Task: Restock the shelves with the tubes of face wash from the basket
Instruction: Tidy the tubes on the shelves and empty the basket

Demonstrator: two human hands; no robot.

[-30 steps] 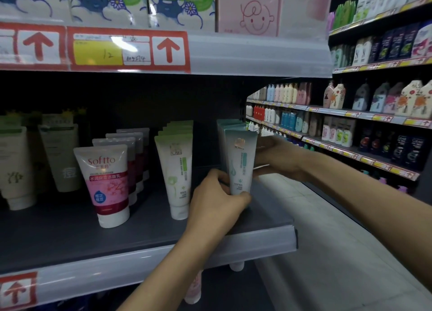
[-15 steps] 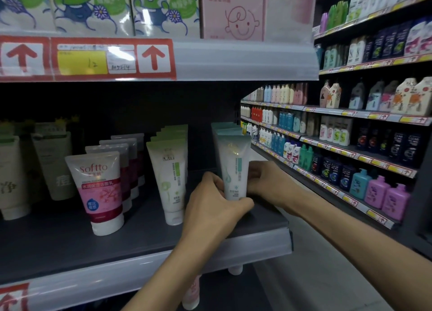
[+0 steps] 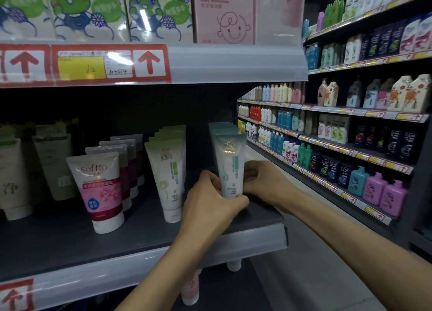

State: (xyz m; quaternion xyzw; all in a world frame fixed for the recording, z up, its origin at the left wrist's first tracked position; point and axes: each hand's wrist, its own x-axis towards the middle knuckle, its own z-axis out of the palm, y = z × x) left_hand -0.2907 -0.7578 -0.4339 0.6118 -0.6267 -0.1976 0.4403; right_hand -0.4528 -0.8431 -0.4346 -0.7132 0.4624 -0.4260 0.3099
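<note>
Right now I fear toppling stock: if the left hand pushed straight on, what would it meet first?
The left hand grips the front teal tube; pushed on, that would likely hit the matching tubes right behind, though depth is unclear.

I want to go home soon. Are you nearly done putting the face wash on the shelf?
Some teal tubes already stand in a row on the shelf. Left hand and right hand grip the front tube at its base. The basket is out of view, so what's left is unknown.
</note>
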